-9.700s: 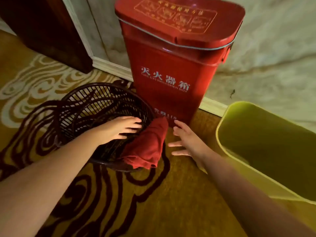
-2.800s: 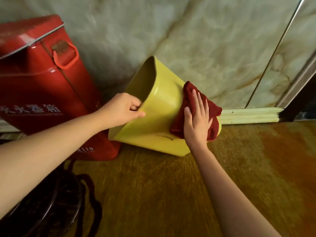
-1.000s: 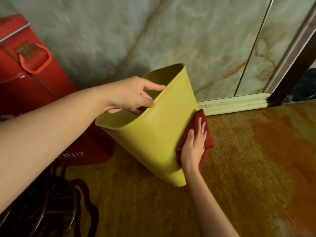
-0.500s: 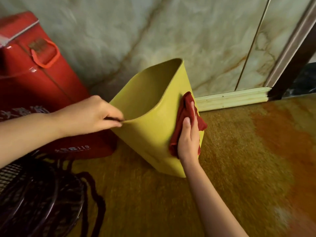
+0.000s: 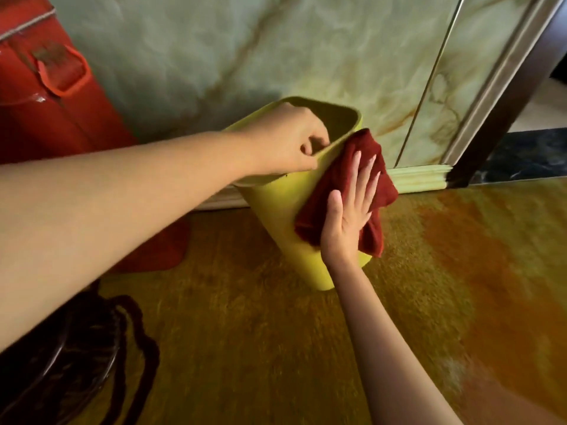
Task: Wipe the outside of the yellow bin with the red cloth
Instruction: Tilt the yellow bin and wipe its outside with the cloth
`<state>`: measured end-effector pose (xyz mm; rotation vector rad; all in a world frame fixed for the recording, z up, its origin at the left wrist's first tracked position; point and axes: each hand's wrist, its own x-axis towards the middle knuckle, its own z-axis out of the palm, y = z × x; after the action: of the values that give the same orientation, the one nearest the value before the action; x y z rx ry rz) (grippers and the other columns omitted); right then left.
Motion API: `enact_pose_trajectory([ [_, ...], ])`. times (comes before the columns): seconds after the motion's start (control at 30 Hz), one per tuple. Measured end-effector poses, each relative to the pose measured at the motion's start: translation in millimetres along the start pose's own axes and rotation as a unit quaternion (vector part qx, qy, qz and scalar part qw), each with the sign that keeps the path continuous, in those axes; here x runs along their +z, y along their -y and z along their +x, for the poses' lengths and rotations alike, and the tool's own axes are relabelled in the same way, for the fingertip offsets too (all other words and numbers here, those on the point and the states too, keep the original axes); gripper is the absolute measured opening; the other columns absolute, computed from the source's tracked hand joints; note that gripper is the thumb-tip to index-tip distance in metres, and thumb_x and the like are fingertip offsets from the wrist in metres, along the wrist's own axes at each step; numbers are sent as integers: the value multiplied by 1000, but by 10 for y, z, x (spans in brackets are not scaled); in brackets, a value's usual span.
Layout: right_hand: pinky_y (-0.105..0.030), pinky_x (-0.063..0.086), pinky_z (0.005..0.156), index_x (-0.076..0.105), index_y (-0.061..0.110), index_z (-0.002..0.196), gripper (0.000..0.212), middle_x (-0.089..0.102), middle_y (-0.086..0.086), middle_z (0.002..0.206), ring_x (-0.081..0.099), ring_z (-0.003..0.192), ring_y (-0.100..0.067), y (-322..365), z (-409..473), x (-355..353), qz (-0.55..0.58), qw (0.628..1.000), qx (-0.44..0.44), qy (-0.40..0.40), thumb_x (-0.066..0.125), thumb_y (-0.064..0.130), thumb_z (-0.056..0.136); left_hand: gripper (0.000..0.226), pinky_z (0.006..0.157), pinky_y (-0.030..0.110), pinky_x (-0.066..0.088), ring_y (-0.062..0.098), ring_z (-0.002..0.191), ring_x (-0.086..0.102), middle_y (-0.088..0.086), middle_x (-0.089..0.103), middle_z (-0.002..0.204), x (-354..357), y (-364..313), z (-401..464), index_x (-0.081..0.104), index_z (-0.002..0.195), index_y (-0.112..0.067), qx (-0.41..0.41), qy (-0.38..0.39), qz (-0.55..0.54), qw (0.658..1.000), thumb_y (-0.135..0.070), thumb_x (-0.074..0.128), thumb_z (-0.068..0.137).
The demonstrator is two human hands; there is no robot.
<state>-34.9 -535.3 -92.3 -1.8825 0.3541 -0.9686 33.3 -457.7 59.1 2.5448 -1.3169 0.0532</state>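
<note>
The yellow bin (image 5: pixel 276 216) stands tilted on the carpet in the middle of the view, its mouth facing up and away. My left hand (image 5: pixel 285 142) grips its near rim, fingers curled over the edge into the opening. The red cloth (image 5: pixel 340 179) lies spread against the bin's right outer wall, reaching up to the rim. My right hand (image 5: pixel 349 210) presses flat on the cloth with fingers stretched out, pinning it to the bin.
A red fire extinguisher box (image 5: pixel 49 96) stands at the left against the marble wall (image 5: pixel 245 47). A dark wicker basket (image 5: pixel 61 363) sits at the lower left. A pale skirting board (image 5: pixel 420 179) and a dark door frame (image 5: pixel 506 96) are at the right.
My left hand has shifted its grip along the rim toward the cloth side, turning the bin. My right hand has slid the cloth up the wall and now presses it flatter.
</note>
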Motion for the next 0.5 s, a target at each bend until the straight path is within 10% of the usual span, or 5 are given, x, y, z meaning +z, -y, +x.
enact_pose_trajectory([
  [0.13,-64,-1,108,-1,59,134,50,-6,22,150,-13,143,-8,-164,108,-55,-21,999,-19,15,20,53,90,55,75,10,41,9,100,60,-1,66,113,-10,309,-398,51,124,-23,-20,164,-7,986,-12,66,73],
  [0.33,-54,15,106,14,44,143,57,15,5,157,6,146,-16,-317,162,231,-75,994,-35,-65,26,58,89,54,81,3,39,-4,95,58,6,68,112,2,533,-428,49,127,-21,-50,134,-32,989,-11,66,76],
  [0.5,-41,13,117,30,21,143,48,29,-11,154,21,143,-27,-892,-160,158,76,909,356,-202,37,30,97,53,78,4,40,-3,95,57,3,66,117,82,449,-301,48,127,-23,-44,140,-28,989,-14,64,77],
])
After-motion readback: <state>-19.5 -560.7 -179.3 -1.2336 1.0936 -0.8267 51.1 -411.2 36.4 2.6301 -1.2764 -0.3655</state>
